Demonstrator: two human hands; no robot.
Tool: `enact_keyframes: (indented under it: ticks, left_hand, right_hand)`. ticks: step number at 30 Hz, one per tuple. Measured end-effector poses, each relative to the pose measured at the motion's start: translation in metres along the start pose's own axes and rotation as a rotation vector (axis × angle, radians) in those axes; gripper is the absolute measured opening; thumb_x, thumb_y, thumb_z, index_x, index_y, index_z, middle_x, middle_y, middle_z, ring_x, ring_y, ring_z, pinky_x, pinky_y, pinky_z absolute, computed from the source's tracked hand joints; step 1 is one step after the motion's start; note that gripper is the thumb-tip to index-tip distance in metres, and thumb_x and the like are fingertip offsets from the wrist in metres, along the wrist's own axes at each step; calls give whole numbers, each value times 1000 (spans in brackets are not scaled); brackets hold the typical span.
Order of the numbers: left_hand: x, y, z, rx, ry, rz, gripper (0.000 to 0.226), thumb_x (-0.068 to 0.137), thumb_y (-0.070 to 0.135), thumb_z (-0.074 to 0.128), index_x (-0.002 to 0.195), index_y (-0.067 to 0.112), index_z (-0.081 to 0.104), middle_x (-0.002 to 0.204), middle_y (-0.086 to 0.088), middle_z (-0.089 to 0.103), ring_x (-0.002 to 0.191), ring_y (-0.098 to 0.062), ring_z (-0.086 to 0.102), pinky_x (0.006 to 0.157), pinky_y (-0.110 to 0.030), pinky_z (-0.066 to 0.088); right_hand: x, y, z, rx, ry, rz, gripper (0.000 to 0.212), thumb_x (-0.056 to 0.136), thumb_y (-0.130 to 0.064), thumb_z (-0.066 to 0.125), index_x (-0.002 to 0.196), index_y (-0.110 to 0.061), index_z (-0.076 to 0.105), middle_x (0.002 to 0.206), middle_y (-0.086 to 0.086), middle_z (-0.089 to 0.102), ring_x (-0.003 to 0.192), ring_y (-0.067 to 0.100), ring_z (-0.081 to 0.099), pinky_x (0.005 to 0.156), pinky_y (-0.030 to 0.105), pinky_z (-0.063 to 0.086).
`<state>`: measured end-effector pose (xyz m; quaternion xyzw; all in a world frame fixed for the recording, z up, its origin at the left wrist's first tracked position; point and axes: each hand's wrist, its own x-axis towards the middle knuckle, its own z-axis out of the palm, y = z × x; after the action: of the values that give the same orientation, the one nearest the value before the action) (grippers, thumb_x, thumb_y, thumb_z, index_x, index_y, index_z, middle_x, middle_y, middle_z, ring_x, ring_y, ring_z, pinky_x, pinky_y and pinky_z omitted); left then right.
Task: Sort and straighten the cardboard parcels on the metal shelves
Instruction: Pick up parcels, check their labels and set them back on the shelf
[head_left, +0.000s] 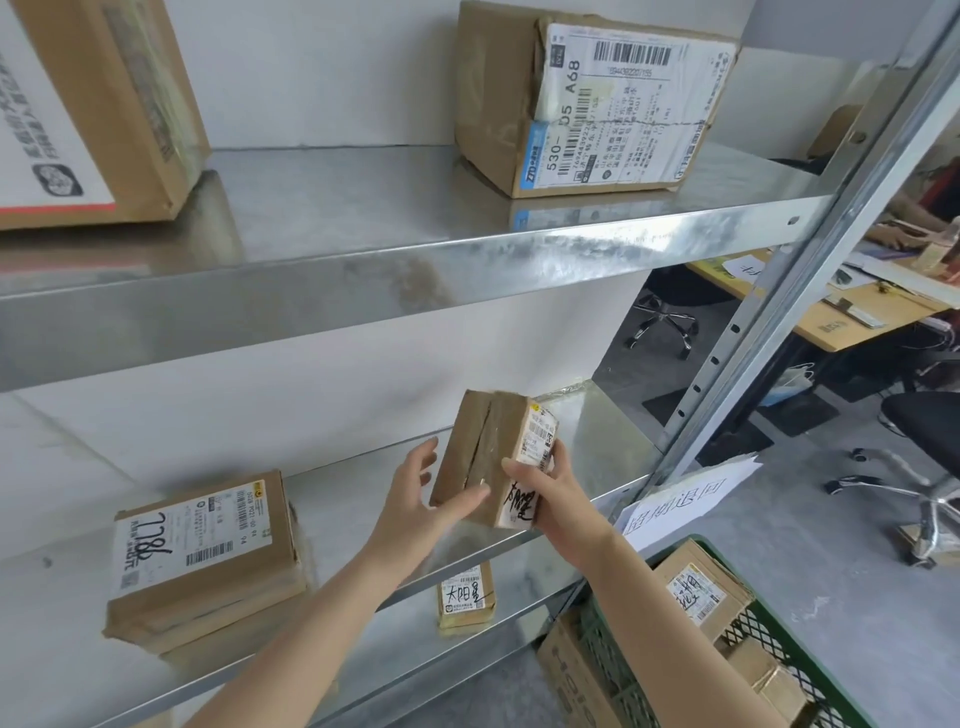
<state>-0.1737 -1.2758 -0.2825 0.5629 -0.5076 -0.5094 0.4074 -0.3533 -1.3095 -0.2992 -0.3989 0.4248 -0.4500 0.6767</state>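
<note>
A small taped cardboard parcel (485, 447) with a white label and black handwriting is held tilted above the middle metal shelf (597, 441). My right hand (545, 493) grips its labelled right side. My left hand (421, 499) touches its lower left face with spread fingers. A flat labelled parcel (208, 551) lies to the left on the same shelf. On the upper shelf (363, 260) stand a large parcel (592, 98) with a shipping label and, at far left, a big box (88, 104). A small parcel (466, 595) stands on the shelf below.
A green plastic crate (769, 639) with several parcels sits at lower right beside the shelf's upright post (789, 291). A paper sign (680, 499) hangs on the shelf edge. Beyond are office chairs (919, 452) and a desk (852, 312) where a person sits.
</note>
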Motion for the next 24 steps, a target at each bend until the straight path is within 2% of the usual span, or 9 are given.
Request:
enact_keyframes:
  ticks: [2, 4, 5, 7, 9, 11, 15, 19, 24]
  left_hand:
    - [-1, -1, 7, 117, -68, 71, 107, 54, 57, 78, 145, 33, 26, 136, 11, 38, 123, 0, 41, 95, -19, 42]
    - [1, -4, 11, 168, -76, 80, 111, 52, 59, 79, 145, 38, 21, 133, 10, 39, 123, -4, 44, 101, -29, 44]
    - [2, -5, 11, 137, -70, 69, 106, 55, 56, 81, 143, 42, 22, 132, 8, 42, 122, -6, 48, 101, -32, 46]
    - [3, -3, 10, 30, -66, 42, 92, 66, 41, 83, 139, 42, 27, 128, 7, 48, 114, -6, 54, 93, -27, 50]
    - [1, 2, 7, -85, -76, -2, 84, 70, 29, 82, 136, 39, 31, 125, 8, 52, 109, -7, 58, 85, -21, 50]
    - [0, 5, 3, -215, -92, -62, 84, 65, 32, 80, 135, 36, 35, 126, 3, 57, 108, -14, 63, 91, -31, 52]
    - [-2, 6, 2, -415, -133, -128, 76, 66, 27, 77, 133, 32, 41, 117, -5, 68, 106, -21, 67, 99, -47, 48]
    - [-3, 4, 4, -484, -157, -153, 70, 67, 24, 75, 130, 31, 44, 117, -7, 68, 107, -23, 66, 98, -48, 49]
    - [-4, -2, 5, -496, -166, -190, 71, 68, 24, 76, 130, 30, 44, 120, -7, 67, 108, -23, 66, 95, -48, 51]
  right_hand:
    - [-1, 0, 1, -66, 17, 3, 97, 56, -32, 87, 136, -23, 35, 122, 7, 67, 110, 26, 67, 98, 48, 51]
    - [-4, -3, 0, -108, 17, 2, 86, 63, -37, 85, 135, -29, 38, 122, 3, 68, 109, 24, 67, 98, 48, 51]
    - [-6, -7, 0, -129, 15, -2, 76, 69, -41, 81, 133, -33, 41, 120, 0, 69, 108, 22, 68, 97, 47, 52]
    - [-9, -12, -3, -176, 25, 2, 61, 79, -54, 70, 132, -40, 44, 116, -5, 70, 106, 19, 68, 95, 46, 53]
    - [-10, -14, -9, -196, 38, 3, 63, 81, -63, 59, 137, -41, 43, 116, -6, 70, 108, 21, 66, 98, 46, 52]
    - [-10, -12, -15, -175, 37, 31, 74, 81, -67, 59, 144, -36, 37, 121, -2, 68, 115, 26, 63, 103, 48, 48]
    - [-16, -7, -25, -93, -64, 104, 79, 81, -57, 64, 149, -29, 32, 135, 2, 60, 125, 27, 56, 111, 50, 39]
    - [-24, -9, -19, -49, -160, 121, 79, 72, -55, 73, 140, -23, 47, 138, 12, 56, 128, 32, 53, 109, 50, 41]
    - [-24, -7, -19, -24, -124, 134, 70, 76, -48, 68, 137, -19, 50, 134, 12, 59, 125, 32, 55, 106, 48, 45]
